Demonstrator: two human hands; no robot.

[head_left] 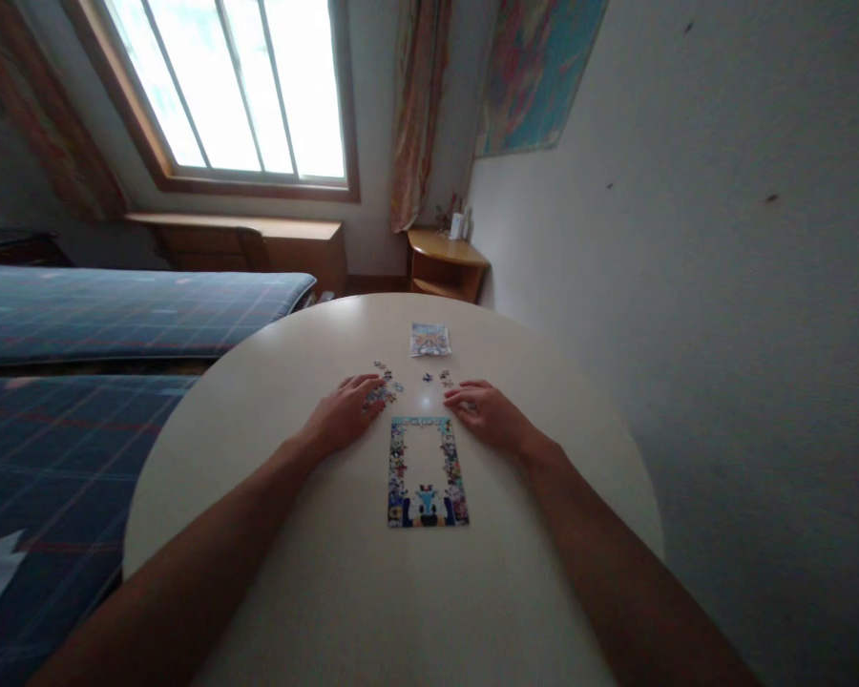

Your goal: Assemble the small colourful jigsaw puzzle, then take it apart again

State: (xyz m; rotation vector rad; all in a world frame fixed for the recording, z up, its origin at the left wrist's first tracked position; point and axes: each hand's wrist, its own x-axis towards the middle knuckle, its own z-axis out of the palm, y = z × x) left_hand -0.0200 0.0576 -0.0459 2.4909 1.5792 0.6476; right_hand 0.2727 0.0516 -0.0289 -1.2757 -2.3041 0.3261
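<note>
Puzzle (428, 509) lies flat on table (358, 582) between arms (236, 525): border looks joined all round, bottom strip too, middle bare, so inside fill seems left to do. Loose pieces (381, 393) cluster at 11 o'clock from it, few strays (445, 374) just past 12, packet (429, 340) farther out at 12. Left hand (342, 415) at 10, fingers bent down over cluster; right hand (492, 417) at 2, fingers loosely curled by strays. Both palms down, can't tell if either's pinching anything tbh

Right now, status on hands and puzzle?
Left hand at loose jigsaw pieces, right hand near more pieces; grip unclear. Partly assembled jigsaw puzzle: middle unfilled. Neither hand covers it.
</note>
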